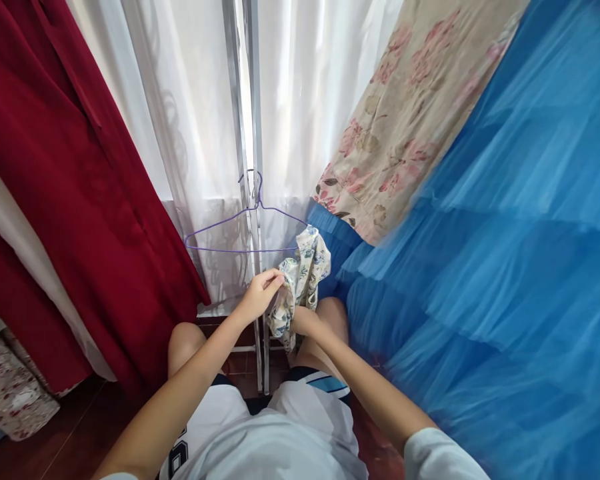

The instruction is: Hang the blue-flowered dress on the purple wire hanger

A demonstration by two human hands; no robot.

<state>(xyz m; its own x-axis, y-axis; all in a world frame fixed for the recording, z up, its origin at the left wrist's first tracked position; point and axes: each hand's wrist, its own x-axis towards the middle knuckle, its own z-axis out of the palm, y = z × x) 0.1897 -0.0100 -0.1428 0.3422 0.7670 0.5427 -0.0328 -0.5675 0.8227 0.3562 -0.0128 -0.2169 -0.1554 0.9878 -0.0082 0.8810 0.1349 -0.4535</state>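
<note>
L hand [266, 291] pinching floral garment [307, 261] edge, prob to steady cloth; R hand [304, 322] at lower folds, fingers hidden, can't tell grip; garment on R end of purple hanger [225, 251], hook by metal poles [254, 100], prob taking wt

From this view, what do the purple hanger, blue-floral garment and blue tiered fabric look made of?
Purple hanger: probably plastic-coated wire, smooth; thin, even, bent rod.
Blue-floral garment: soft cloth, perhaps cotton, matte; loose creases, no sheen.
Blue tiered fabric: likely tulle or similar mesh, sheer; translucent gathered layers.
</note>
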